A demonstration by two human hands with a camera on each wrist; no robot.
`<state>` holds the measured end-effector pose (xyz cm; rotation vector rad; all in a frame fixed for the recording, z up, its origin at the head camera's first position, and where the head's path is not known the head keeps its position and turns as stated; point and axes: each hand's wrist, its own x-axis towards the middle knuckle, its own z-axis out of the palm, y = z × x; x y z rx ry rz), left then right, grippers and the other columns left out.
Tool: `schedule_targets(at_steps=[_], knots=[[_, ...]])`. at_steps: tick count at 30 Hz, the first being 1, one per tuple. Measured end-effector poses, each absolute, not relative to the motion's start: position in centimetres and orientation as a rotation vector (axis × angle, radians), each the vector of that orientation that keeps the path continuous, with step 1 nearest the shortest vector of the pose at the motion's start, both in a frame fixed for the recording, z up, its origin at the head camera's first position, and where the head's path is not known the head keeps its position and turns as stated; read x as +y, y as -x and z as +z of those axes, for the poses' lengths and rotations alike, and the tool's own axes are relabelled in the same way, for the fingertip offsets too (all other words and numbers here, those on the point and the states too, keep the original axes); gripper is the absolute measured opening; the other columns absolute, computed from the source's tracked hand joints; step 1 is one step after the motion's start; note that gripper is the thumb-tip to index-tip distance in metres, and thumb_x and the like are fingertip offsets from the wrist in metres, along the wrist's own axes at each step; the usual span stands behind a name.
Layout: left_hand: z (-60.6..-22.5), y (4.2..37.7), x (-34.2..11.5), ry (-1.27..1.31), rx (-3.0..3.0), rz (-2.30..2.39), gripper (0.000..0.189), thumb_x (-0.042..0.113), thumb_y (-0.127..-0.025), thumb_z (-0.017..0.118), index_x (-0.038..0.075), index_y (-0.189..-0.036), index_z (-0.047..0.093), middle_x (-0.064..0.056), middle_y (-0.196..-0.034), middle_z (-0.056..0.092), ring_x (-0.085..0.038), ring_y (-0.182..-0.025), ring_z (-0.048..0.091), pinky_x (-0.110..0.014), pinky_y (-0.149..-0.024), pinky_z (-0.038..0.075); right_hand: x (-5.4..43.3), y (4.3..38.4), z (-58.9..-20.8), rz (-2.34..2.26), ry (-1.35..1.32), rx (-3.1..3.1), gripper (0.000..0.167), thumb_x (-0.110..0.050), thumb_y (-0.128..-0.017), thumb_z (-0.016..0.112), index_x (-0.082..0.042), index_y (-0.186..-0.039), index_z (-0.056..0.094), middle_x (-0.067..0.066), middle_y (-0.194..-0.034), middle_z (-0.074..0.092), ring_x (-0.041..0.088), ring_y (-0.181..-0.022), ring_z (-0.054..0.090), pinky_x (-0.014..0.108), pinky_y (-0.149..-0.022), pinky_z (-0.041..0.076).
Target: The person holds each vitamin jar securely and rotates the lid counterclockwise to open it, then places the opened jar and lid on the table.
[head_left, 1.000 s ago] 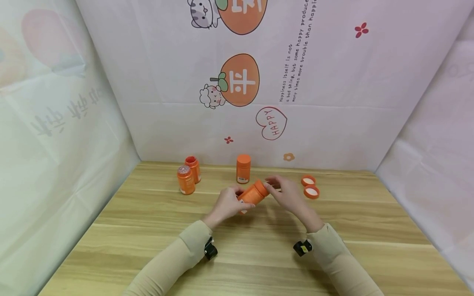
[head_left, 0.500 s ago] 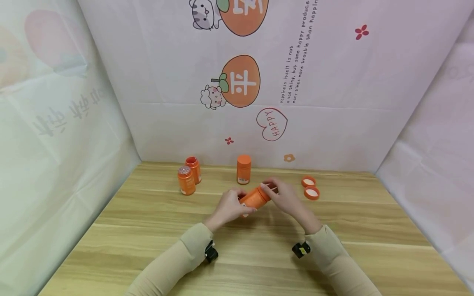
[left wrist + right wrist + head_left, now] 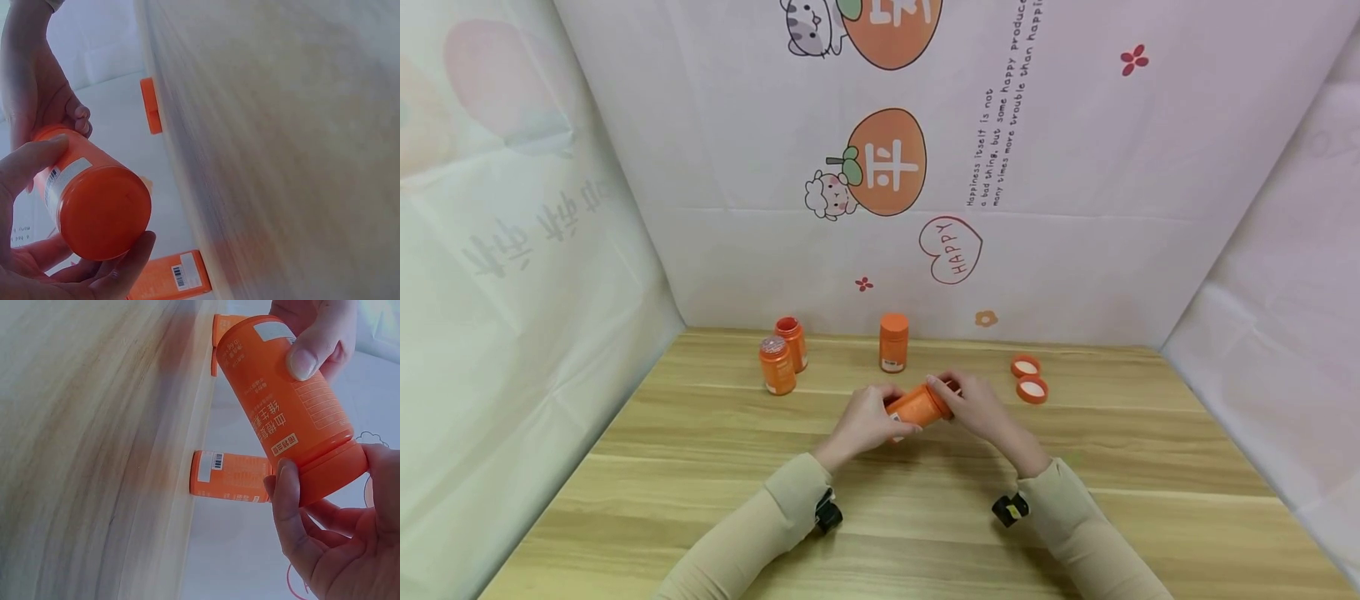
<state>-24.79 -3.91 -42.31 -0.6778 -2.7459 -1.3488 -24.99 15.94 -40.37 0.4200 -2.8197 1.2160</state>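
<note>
My left hand [image 3: 861,423] grips the body of an orange pill bottle [image 3: 916,407], held tilted above the table with its capped end to the right. The fingers of my right hand [image 3: 976,408] are curled round its orange screw cap [image 3: 334,474], which sits on the bottle in the right wrist view. In the left wrist view the bottle's round base [image 3: 105,212] faces the camera. Behind my hands stands another capped orange bottle [image 3: 893,343]. My right fingers hide part of the cap in the head view.
Two uncapped orange bottles stand at the back left, the front one [image 3: 777,367] with a silvery seal, the rear one [image 3: 790,340] open-mouthed. Two loose caps, one [image 3: 1032,389] in front of the other [image 3: 1025,367], lie white side up at the right. A printed cloth wall [image 3: 1075,275] rises behind the wooden table [image 3: 715,467].
My right hand has closed in from the bottle's cap end and now grips the cap. The bottle has tipped slightly nearer to level. The other bottles and loose caps stay put.
</note>
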Motion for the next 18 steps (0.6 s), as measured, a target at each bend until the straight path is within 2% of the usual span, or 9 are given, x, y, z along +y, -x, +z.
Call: schedule_targets(at_steps=[9, 18], knots=[[-42.21, 24.64, -3.81, 0.677, -2.757, -1.339, 0.042, 0.030, -0.070, 0.082, 0.011, -0.105, 0.067, 0.001, -0.093, 0.067, -0.010, -0.076, 0.057, -0.025, -0.066, 0.048, 15.78, 24.97, -40.31, 1.278, -0.362, -2.839, 0.043, -0.042, -0.097, 0.049, -0.002, -0.108, 0.061, 0.012, -0.083, 0.063, 0.014, -0.057, 0.059, 0.038, -0.059, 0.055], [-42.09, 24.49, -3.74, 0.682, -2.750, -1.344, 0.044, 0.029, -0.070, 0.083, 0.009, -0.106, 0.067, -0.002, -0.094, 0.067, -0.012, -0.076, 0.056, -0.026, -0.067, 0.048, 15.86, 25.04, -40.47, 1.308, -0.338, -2.850, 0.046, -0.042, -0.097, 0.048, 0.001, -0.106, 0.060, 0.012, -0.080, 0.062, 0.014, -0.057, 0.059, 0.036, -0.058, 0.055]])
